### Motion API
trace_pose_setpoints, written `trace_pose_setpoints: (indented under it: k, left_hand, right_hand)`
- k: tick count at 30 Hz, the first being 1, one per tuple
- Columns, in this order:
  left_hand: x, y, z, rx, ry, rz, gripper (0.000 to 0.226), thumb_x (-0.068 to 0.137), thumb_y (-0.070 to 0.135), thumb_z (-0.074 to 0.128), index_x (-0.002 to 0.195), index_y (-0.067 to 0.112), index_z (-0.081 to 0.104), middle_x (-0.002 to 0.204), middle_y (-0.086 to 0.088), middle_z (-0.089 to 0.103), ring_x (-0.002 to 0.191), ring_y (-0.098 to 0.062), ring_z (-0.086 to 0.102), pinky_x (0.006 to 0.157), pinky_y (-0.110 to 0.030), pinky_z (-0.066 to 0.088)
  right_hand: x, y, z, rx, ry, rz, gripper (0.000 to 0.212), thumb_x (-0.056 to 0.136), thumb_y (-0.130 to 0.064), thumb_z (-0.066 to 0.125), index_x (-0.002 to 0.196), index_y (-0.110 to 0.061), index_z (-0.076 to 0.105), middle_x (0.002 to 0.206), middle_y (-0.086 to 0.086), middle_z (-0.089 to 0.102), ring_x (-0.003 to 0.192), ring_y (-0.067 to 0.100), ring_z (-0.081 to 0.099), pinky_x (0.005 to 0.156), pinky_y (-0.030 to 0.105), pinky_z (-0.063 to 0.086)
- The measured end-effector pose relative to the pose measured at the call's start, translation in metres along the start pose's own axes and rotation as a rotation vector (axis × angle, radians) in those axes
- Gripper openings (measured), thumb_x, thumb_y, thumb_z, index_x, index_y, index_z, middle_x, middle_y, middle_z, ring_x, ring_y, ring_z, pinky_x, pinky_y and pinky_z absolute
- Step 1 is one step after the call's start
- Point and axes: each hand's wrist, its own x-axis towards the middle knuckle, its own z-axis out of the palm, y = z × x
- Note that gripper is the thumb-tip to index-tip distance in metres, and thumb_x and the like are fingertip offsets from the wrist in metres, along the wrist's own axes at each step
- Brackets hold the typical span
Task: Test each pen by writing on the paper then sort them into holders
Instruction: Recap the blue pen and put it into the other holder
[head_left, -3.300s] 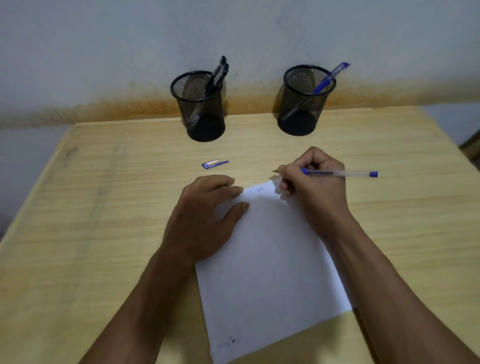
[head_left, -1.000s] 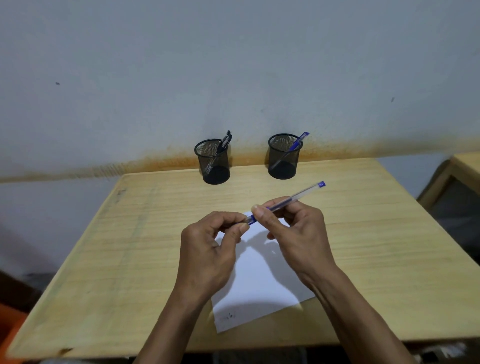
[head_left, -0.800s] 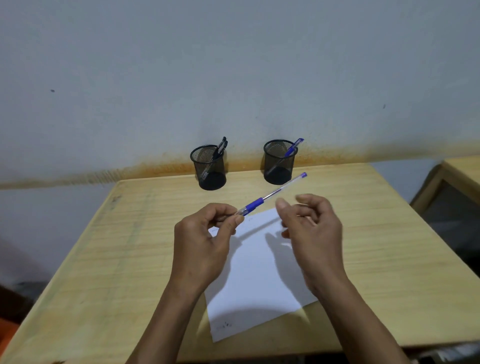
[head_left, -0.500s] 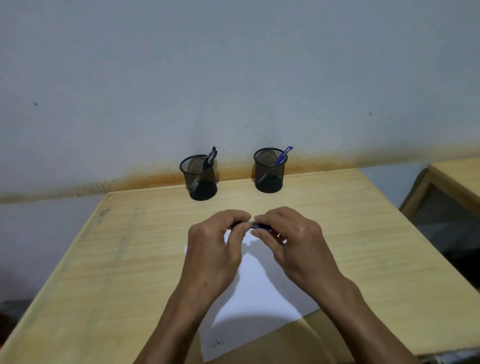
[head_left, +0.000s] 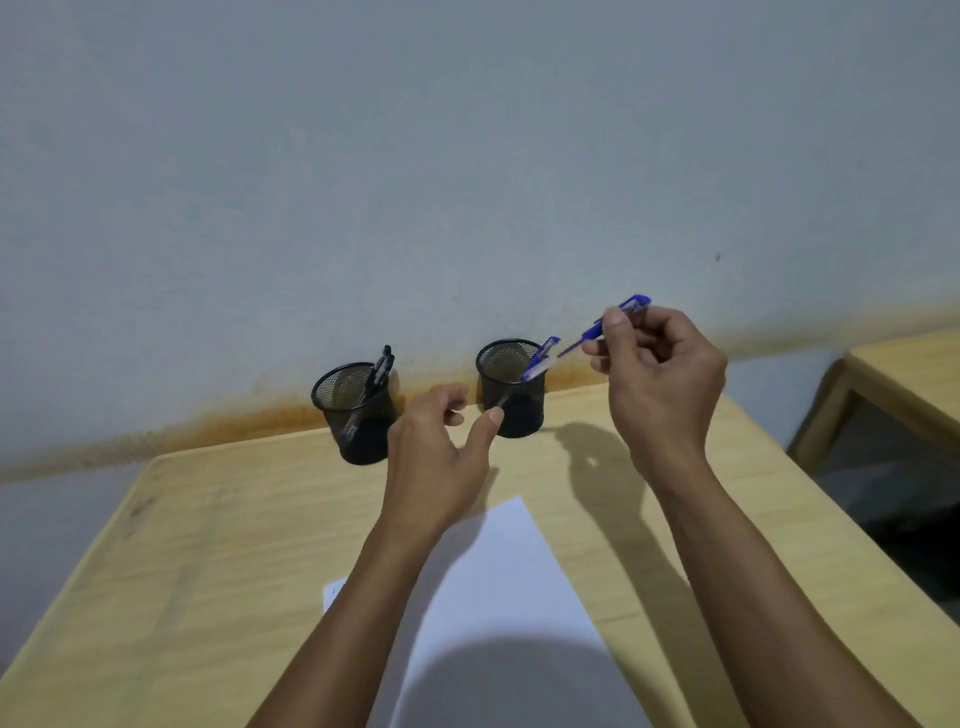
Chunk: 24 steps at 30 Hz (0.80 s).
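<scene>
My right hand (head_left: 660, 374) pinches a capped blue pen (head_left: 592, 332) in the air, just right of and above the right black mesh holder (head_left: 511, 400). The pen slants down-left toward that holder's rim. A blue pen (head_left: 540, 358) stands in that holder. The left mesh holder (head_left: 353, 415) contains black pens (head_left: 382, 364). My left hand (head_left: 436, 452) hovers between the holders with fingers loosely curled, holding nothing. The white paper (head_left: 498, 582) lies on the wooden table (head_left: 208, 545), partly under my left forearm.
Both holders stand at the table's far edge against a grey wall (head_left: 467, 156) with an orange stain along its base. A second wooden table (head_left: 904, 374) stands at the right, across a gap.
Both hands met at the pen over the paper. Since then my right hand has lifted the pen up and right toward the right holder, and my left hand has let go.
</scene>
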Motion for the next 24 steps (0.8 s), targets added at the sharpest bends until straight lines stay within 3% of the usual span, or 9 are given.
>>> trace_pose_setpoints:
  k: [3, 6, 8, 10, 13, 17, 21, 24]
  left_hand:
    - [0.032, -0.006, 0.021, 0.06, -0.05, -0.009, 0.059, 0.085, 0.043, 0.07, 0.135, 0.016, 0.054, 0.124, 0.0, 0.061, 0.108, -0.012, 0.059, 0.087, -0.025, 0.046]
    - [0.053, -0.012, 0.039, 0.071, -0.087, -0.053, 0.072, 0.083, 0.05, 0.07, 0.142, 0.016, 0.046, 0.137, -0.004, 0.052, 0.123, -0.019, 0.052, 0.101, -0.038, 0.046]
    - [0.06, -0.015, 0.047, 0.069, -0.102, -0.084, 0.076, 0.081, 0.052, 0.07, 0.143, 0.016, 0.044, 0.139, -0.004, 0.051, 0.127, -0.02, 0.05, 0.104, -0.039, 0.044]
    - [0.064, -0.017, 0.052, 0.068, -0.104, -0.093, 0.075, 0.08, 0.052, 0.071, 0.141, 0.016, 0.046, 0.135, -0.003, 0.053, 0.126, -0.02, 0.05, 0.099, -0.032, 0.043]
    - [0.065, -0.019, 0.056, 0.041, -0.096, -0.058, 0.058, 0.081, 0.044, 0.074, 0.128, 0.017, 0.056, 0.11, 0.006, 0.053, 0.11, -0.018, 0.055, 0.084, -0.023, 0.038]
    - [0.068, -0.023, 0.057, 0.02, -0.088, -0.042, 0.056, 0.08, 0.044, 0.075, 0.128, 0.022, 0.056, 0.105, 0.011, 0.046, 0.097, -0.006, 0.047, 0.082, -0.021, 0.035]
    - [0.07, -0.027, 0.059, 0.018, -0.087, -0.041, 0.064, 0.077, 0.049, 0.075, 0.131, 0.023, 0.054, 0.107, 0.011, 0.048, 0.104, -0.012, 0.055, 0.086, -0.024, 0.041]
    - [0.069, -0.026, 0.058, 0.016, -0.092, -0.042, 0.059, 0.078, 0.047, 0.075, 0.129, 0.023, 0.055, 0.104, 0.011, 0.046, 0.1, -0.009, 0.051, 0.084, -0.023, 0.038]
  right_hand:
    - [0.026, 0.014, 0.018, -0.005, 0.036, 0.035, 0.009, 0.095, -0.019, 0.072, 0.088, -0.014, 0.068, 0.072, 0.001, 0.072, 0.072, 0.017, 0.078, 0.069, 0.033, 0.064]
    - [0.036, 0.043, 0.03, -0.109, 0.027, 0.071, 0.015, 0.091, -0.026, 0.075, 0.078, -0.022, 0.068, 0.069, -0.001, 0.074, 0.072, 0.022, 0.077, 0.074, 0.046, 0.065]
    - [0.036, 0.06, 0.035, -0.171, 0.026, 0.101, 0.019, 0.087, -0.032, 0.076, 0.074, -0.022, 0.068, 0.069, 0.004, 0.075, 0.071, 0.025, 0.075, 0.076, 0.048, 0.063]
    - [0.035, 0.073, 0.037, -0.213, 0.031, 0.133, 0.022, 0.087, -0.032, 0.077, 0.071, -0.02, 0.068, 0.066, 0.003, 0.071, 0.062, 0.014, 0.067, 0.072, 0.038, 0.06]
    - [0.032, 0.085, 0.04, -0.25, 0.034, 0.174, 0.023, 0.087, -0.029, 0.079, 0.07, -0.018, 0.069, 0.058, -0.01, 0.061, 0.049, -0.002, 0.052, 0.065, 0.021, 0.047]
    - [0.03, 0.095, 0.046, -0.294, 0.023, 0.194, 0.023, 0.085, -0.029, 0.08, 0.067, -0.018, 0.07, 0.056, -0.012, 0.061, 0.05, -0.004, 0.055, 0.064, 0.019, 0.046]
    - [0.029, 0.098, 0.048, -0.337, 0.012, 0.205, 0.018, 0.085, -0.03, 0.08, 0.075, -0.017, 0.075, 0.061, -0.011, 0.065, 0.057, -0.003, 0.059, 0.065, 0.014, 0.045]
    - [0.028, 0.099, 0.049, -0.358, -0.014, 0.205, 0.014, 0.085, -0.031, 0.08, 0.081, -0.018, 0.078, 0.066, -0.011, 0.07, 0.063, -0.002, 0.063, 0.06, 0.004, 0.042]
